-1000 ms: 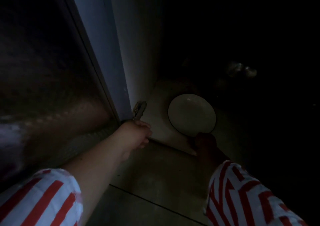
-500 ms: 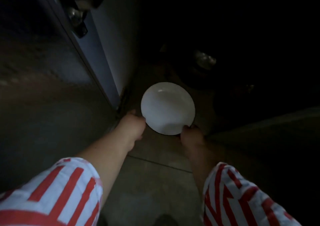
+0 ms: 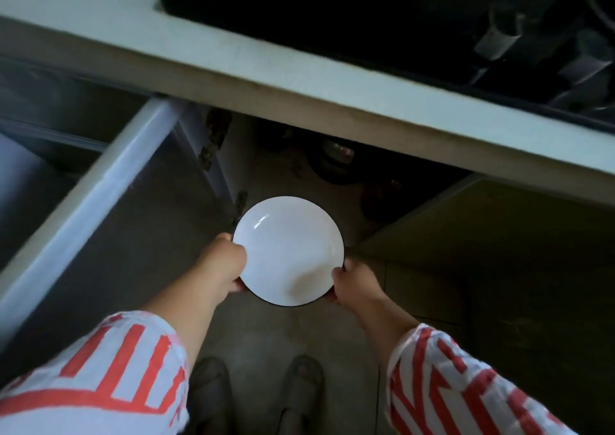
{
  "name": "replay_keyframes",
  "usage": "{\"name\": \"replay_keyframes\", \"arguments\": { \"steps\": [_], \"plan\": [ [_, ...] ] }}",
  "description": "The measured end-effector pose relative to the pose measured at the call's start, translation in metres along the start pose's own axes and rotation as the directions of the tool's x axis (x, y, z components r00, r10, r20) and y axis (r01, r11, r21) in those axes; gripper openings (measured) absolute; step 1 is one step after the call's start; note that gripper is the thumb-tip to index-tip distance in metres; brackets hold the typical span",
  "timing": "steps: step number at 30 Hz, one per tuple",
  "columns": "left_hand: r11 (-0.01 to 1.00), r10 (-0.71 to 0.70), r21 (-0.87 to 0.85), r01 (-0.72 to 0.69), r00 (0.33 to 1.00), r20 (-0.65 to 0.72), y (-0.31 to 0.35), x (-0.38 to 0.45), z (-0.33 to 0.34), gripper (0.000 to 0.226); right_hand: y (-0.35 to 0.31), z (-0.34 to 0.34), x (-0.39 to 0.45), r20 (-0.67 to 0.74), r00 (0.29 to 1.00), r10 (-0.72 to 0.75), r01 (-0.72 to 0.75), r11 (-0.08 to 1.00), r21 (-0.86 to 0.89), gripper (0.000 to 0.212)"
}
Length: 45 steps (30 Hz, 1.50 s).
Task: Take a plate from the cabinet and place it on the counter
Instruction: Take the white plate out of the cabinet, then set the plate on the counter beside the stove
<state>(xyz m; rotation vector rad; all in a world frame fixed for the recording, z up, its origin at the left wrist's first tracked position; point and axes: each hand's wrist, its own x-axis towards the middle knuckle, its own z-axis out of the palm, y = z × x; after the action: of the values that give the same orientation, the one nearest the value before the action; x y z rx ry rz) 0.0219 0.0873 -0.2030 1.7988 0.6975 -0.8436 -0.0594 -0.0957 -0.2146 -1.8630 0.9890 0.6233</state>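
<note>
Plate (image 3: 289, 251) first, since it sits mid-frame: white with a dark rim, face up, held in the air below the counter (image 3: 332, 78) edge and in front of the open cabinet (image 3: 299, 168). The counter runs across the upper frame, and the cabinet door (image 3: 100, 184) swings out at the left. Your forearms reach forward from striped sleeves (image 3: 100, 368). Your left hand (image 3: 223, 261) curls closed on the plate's left rim, and your right hand (image 3: 354, 284) clasps its lower right rim, thumb on top.

No readable text, label or number anywhere
</note>
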Motion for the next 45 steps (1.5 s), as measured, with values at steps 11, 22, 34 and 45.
{"name": "replay_keyframes", "arguments": {
  "steps": [11, 22, 34, 45],
  "plan": [
    [0.994, 0.010, 0.113, -0.013, 1.000, 0.028, 0.037, -0.121, -0.068, 0.052, -0.058, -0.050, -0.122, 0.072, 0.991, -0.109, 0.115, 0.990, -0.085, 0.022],
    [0.983, 0.171, 0.049, -0.175, 0.982, 0.080, 0.064, -0.183, -0.176, 0.061, -0.131, -0.019, -0.208, -0.076, 0.968, -0.239, 0.234, 0.970, -0.069, 0.027],
    [0.880, 0.357, -0.288, -0.376, 0.926, -0.120, 0.158, -0.167, -0.280, 0.037, -0.293, 0.010, -0.207, -0.131, 0.876, -0.464, 0.458, 0.886, -0.077, 0.021],
    [0.846, 0.360, -0.320, -0.427, 0.899, -0.249, 0.269, -0.083, -0.285, 0.035, -0.422, 0.007, -0.099, -0.025, 0.881, -0.473, 0.473, 0.881, -0.017, 0.020]
  ]
}}
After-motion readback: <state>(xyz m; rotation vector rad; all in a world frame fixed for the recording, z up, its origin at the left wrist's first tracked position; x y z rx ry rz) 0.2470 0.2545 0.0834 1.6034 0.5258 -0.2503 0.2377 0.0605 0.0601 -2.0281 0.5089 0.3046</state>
